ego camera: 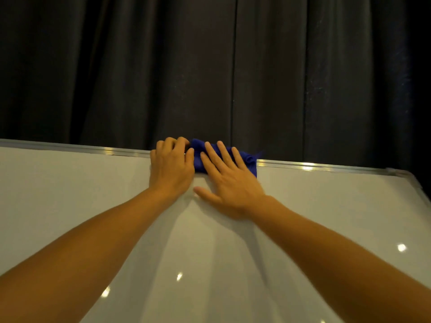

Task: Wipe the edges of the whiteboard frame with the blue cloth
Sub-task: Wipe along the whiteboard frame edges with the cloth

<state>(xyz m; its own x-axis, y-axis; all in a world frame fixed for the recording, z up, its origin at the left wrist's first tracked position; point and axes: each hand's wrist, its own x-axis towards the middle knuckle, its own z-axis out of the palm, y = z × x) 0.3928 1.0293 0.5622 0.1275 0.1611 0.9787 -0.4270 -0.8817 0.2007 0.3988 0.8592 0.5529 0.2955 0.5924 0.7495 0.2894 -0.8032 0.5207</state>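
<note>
1. Both forearms are bare and stretch forward from the lower corners, converging toward the hands.
2. The left hand [171,165] is curled, knuckles up, its fingers bent over and gripping the left end of the blue cloth [250,160].
3. The right hand [229,183] lies flat and palm down, fingers spread across the cloth just right of that grip, thumb splayed toward the left wrist.

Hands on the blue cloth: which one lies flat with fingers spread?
The right hand lies flat on the blue cloth, fingers spread. The left hand curls its fingers over the frame edge.
</note>
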